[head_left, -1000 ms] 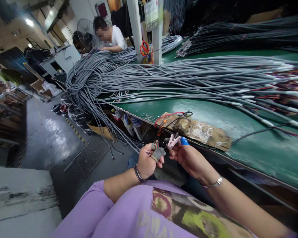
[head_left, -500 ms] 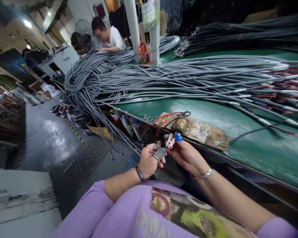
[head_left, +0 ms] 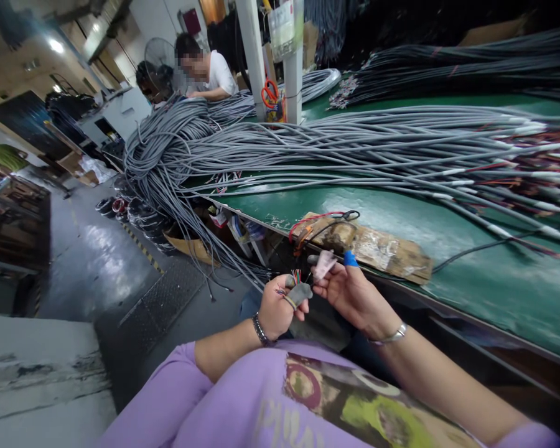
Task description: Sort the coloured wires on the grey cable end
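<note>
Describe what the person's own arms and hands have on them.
Light purple sleeves leave both forearms bare. The left hand has grey finger covers, one with a yellowish edge, and a dark linked band at the wrist. The right hand has a blue thumb covering and a silvery wristband.

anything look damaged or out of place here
The wooden board beyond the right hand looks battered, stained and patchy. Farther left, some grey cables droop off the green bench, ends dangling, which looks untidy.
</note>
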`<state>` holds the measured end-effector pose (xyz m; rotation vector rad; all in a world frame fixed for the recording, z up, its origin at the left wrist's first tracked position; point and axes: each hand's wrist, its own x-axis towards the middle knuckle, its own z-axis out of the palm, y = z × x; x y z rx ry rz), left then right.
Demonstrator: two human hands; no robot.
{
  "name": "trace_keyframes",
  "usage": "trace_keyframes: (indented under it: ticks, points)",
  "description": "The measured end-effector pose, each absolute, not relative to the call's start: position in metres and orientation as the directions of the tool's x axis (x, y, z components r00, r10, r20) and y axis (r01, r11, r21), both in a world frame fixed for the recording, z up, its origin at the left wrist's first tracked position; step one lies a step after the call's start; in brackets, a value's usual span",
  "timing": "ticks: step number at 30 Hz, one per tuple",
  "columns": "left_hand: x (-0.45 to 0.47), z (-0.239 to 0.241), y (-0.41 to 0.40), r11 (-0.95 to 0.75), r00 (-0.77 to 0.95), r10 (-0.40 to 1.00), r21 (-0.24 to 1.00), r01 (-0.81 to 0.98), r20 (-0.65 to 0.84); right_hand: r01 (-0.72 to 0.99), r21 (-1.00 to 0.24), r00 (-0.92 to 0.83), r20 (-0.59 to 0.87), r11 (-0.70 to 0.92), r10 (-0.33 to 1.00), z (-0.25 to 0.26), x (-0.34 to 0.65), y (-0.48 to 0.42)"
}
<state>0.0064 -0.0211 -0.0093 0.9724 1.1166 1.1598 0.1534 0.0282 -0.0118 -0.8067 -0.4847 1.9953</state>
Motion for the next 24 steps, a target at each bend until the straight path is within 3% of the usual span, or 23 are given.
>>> trace_keyframes:
  ticks: [7, 16, 22, 24]
  points:
    - [0.002, -0.006, -0.023, 0.225, 0.14, 0.969, 0.958, -0.179, -0.201, -0.521, -0.735, -0.384, -0.253, -0.434, 0.888, -0.005, 0.155, 0.024]
    - [0.01, 0.004, -0.015, 0.264, 0.108, 0.963, 0.949, -0.174, -0.248, -0.487, -0.772, -0.351, -0.255, -0.409, 0.901, -0.007, 0.152, 0.024]
    - [0.01, 0.006, -0.014, 0.27, 0.116, 0.961, 0.941, -0.204, -0.251, -0.31, -0.94, -0.033, -0.138, -0.141, 0.99, -0.017, 0.151, 0.021]
    - [0.011, 0.006, -0.015, 0.279, 0.124, 0.958, 0.938, -0.205, -0.258, -0.29, -0.949, -0.039, -0.12, -0.126, 0.992, -0.02, 0.151, 0.021]
